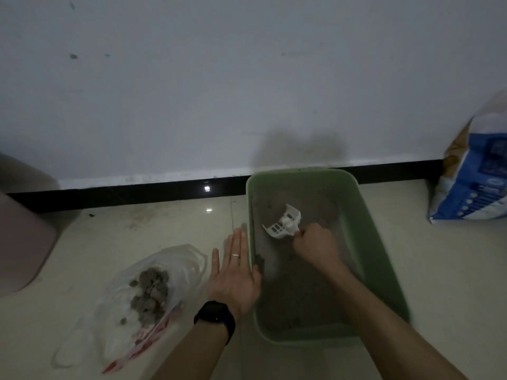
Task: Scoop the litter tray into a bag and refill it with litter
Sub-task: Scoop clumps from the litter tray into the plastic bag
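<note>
A green litter tray sits on the tiled floor against the wall, with grey litter spread thin over its bottom. My right hand is inside the tray and grips the handle of a white slotted scoop, whose head holds a pale clump. My left hand lies flat with straight fingers against the tray's left rim. To the left, a clear plastic bag lies open on the floor with several grey clumps in it.
A blue and white litter sack leans on the wall at the far right. A pinkish-brown rounded object stands at the left edge. A black skirting strip runs along the wall.
</note>
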A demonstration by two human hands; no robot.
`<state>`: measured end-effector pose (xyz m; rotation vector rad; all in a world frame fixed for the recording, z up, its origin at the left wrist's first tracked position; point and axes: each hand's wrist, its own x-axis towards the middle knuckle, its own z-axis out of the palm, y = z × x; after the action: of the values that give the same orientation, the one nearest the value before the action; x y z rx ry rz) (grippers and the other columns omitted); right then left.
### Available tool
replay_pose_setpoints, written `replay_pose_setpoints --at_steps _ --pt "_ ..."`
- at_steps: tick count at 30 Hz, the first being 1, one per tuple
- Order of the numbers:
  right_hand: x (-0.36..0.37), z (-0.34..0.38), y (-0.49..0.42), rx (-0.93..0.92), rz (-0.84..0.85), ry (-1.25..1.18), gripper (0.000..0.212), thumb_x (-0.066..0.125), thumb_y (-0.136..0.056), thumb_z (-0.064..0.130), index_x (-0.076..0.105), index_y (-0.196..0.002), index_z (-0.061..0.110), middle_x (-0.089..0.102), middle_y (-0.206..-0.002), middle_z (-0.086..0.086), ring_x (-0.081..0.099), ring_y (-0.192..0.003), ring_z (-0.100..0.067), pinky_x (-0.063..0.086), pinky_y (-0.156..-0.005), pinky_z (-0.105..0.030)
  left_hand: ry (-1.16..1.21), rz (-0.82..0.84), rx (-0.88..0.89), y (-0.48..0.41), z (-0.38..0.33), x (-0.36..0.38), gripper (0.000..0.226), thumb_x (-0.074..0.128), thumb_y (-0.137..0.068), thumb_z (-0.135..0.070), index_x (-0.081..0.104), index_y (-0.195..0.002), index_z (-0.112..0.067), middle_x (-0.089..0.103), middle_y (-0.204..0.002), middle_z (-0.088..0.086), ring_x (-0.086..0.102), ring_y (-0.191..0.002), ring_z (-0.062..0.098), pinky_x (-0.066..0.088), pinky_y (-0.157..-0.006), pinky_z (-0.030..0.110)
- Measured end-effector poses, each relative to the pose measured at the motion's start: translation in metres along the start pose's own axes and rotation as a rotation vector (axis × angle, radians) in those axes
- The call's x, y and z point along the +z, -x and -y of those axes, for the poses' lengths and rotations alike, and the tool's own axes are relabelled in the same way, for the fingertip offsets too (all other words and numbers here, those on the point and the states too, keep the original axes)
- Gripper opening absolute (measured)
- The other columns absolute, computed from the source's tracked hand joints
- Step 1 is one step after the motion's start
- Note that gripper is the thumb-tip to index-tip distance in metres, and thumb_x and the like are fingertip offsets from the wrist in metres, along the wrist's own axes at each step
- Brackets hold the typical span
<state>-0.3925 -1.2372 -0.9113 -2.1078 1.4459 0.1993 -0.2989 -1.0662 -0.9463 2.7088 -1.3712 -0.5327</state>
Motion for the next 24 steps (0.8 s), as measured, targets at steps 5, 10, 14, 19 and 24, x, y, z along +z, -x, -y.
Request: replay_pose_setpoints --at_steps 5,10,14,19,24 --pt "0.035 0.003 -0.019 0.08 -0.002 -0.498 0.022 0.056 -0.091 0.025 0.074 -0.099 0.015 0.07 -0.082 -0.004 0.066 -0.079 -0.022 0.047 -0.065 -0.03 -0.02 -0.003 -0.001 -0.002 -0.002 0.001 0.069 0.01 -0.101 -0.043 -0.03 -0.15 -0.014 -0.034 -0.157 0.002 -0.026 -0.147 0.018 -0.015 -0.119 0.046" --pt "0.05 -0.023 0.001 0.123 -0.051 -0.74 0.016 0.061 -0.091 0.027 0.075 -0.082 0.028 0.072 -0.076 0.003 0.063 -0.068 -0.017 0.049 -0.067 -0.032 0.008 -0.008 -0.02 -0.003 -0.002 0.004 0.069 0.013 -0.101 -0.041 -0.028 -0.151 -0.015 -0.032 -0.158 0.0 -0.023 -0.148 0.016 -0.017 -0.117 0.044" --pt "0.049 -0.044 0.023 0.089 -0.081 -0.777 0.021 0.063 -0.09 0.027 0.074 -0.073 0.03 0.069 -0.065 0.01 0.056 -0.062 -0.013 0.044 -0.064 -0.031 0.036 -0.014 -0.029 -0.002 -0.003 0.005 0.069 0.015 -0.102 -0.04 -0.027 -0.151 -0.015 -0.03 -0.159 0.0 -0.022 -0.148 0.015 -0.014 -0.12 0.046" --pt "0.038 -0.06 0.051 0.037 -0.129 -0.829 0.013 0.066 -0.09 0.024 0.073 -0.088 0.035 0.073 -0.081 0.014 0.059 -0.07 -0.006 0.047 -0.068 -0.028 0.038 -0.004 -0.038 -0.002 -0.003 0.005 0.069 0.013 -0.102 -0.04 -0.03 -0.15 -0.015 -0.032 -0.158 0.0 -0.023 -0.148 0.015 -0.013 -0.12 0.046" --pt "0.037 -0.071 0.068 0.024 -0.165 -0.868 0.017 0.067 -0.09 0.023 0.075 -0.105 0.025 0.075 -0.089 0.007 0.057 -0.068 -0.005 0.045 -0.068 -0.03 0.033 -0.009 -0.039 0.001 -0.003 0.005 0.067 0.01 -0.102 -0.041 -0.029 -0.15 -0.015 -0.031 -0.158 0.0 -0.023 -0.147 0.015 -0.014 -0.119 0.046"
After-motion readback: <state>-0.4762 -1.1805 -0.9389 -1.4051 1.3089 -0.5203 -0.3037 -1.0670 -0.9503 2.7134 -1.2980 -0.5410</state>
